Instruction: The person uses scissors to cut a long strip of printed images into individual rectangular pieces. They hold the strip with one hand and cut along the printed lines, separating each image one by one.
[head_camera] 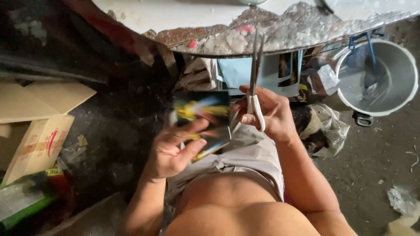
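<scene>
My left hand (175, 150) holds a dark printed card (205, 114) with yellow, blue and red colours; the card is blurred by motion. Just to its right, my right hand (267, 111) grips a pair of scissors (255, 74) with white handles. The metal blades point up toward the table edge, slightly apart. The two hands sit close together above my lap, which is covered by grey shorts (249, 153).
A worn white table (262, 37) with a crumbling edge lies ahead. A metal pot (393, 94) stands on the floor at right, crumpled paper (332, 129) beside it. Cardboard boxes (39, 131) are at left. Printed sheets (271, 74) hang under the table.
</scene>
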